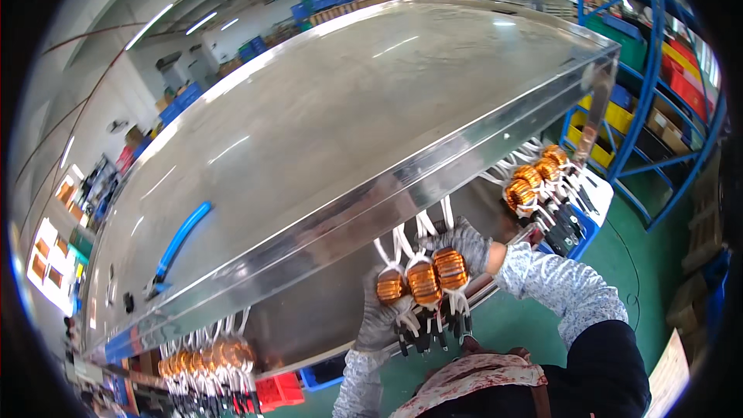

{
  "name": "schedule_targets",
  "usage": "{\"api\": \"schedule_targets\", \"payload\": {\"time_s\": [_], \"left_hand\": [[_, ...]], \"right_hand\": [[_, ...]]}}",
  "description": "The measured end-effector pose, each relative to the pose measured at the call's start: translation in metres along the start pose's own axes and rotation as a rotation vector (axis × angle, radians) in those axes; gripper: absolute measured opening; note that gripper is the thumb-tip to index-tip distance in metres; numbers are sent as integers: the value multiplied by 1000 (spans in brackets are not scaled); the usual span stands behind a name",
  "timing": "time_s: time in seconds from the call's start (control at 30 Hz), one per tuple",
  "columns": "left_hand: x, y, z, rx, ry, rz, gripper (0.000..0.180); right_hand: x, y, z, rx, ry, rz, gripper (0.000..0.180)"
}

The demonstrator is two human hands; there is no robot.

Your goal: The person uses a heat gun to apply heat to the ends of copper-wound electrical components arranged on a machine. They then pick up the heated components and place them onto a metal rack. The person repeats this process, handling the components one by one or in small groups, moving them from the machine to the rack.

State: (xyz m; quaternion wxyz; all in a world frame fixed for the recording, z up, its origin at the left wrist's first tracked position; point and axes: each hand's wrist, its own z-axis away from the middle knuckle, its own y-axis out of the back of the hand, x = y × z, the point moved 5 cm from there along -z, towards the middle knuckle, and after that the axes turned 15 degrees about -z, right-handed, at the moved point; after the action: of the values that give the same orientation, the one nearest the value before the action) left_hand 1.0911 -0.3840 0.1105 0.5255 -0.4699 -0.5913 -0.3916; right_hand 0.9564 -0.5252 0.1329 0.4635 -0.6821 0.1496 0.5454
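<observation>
A cluster of ring-shaped copper-wire coils (pixel 423 284) hangs by white straps (pixel 402 243) below the front edge of the metal table. Dark-sleeved leads with bare ends dangle beneath them. My left hand (pixel 377 316), in a grey glove, closes around the left side of the cluster, its fingers partly hidden behind the coils. From the right, my right hand (pixel 463 247), also gloved in grey, sits just above the rightmost coil with its fingers curled at the straps. Exactly what those fingertips pinch is partly hidden.
More strapped coils hang along the table edge, one group (pixel 534 178) to the right and another (pixel 205 359) to the left. Pliers with blue handles (pixel 183 241) lie on the metal tabletop (pixel 333 116). Blue shelving (pixel 648 101) stands right; a red bin (pixel 280 392) sits below.
</observation>
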Motion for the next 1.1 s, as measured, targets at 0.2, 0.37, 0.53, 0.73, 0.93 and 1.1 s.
{"api": "schedule_targets", "payload": {"time_s": [0.2,0.37,0.53,0.73,0.93,1.1], "left_hand": [[9,-48,-3,-214,-32,-58,69],[12,-121,7,-485,-153,-126,67],[16,-215,29,-795,-285,-259,70],[26,-372,96,-1140,-275,-131,69],[36,-530,203,-1493,-371,-143,74],[50,-620,292,-1711,-447,11,66]], "right_hand": [[-29,39,95,175,189,-111,22],[-25,85,193,469,348,-22,29],[-21,123,304,747,477,-231,23],[-35,173,457,985,767,-331,23],[-45,199,616,1249,1020,-386,24],[-53,199,721,1399,1219,-327,26]]}}
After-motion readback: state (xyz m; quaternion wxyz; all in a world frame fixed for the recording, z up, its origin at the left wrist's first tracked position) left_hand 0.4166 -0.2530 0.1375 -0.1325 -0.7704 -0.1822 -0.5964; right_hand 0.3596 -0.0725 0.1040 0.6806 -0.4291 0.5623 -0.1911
